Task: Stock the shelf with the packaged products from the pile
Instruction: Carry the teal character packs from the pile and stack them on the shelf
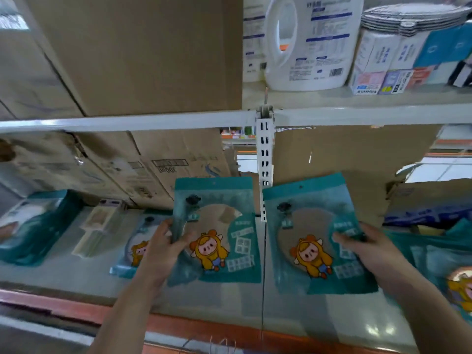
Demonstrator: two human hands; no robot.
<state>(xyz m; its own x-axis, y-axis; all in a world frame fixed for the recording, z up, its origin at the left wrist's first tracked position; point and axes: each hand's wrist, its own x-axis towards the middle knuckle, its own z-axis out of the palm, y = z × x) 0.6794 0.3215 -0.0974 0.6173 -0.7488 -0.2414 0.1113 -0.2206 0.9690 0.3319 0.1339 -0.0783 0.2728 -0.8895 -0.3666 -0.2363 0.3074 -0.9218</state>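
Bare shelf board (224, 300) in front — boxes (163, 172) wall the back, slotted upright (265, 169) splitting the bays

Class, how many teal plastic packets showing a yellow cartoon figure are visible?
4 packets: one in the left hand, one in the right hand, one flat on the white shelf, one at the right edge. More may be hidden.

Left packet (219, 238) beside right packet (311, 226)
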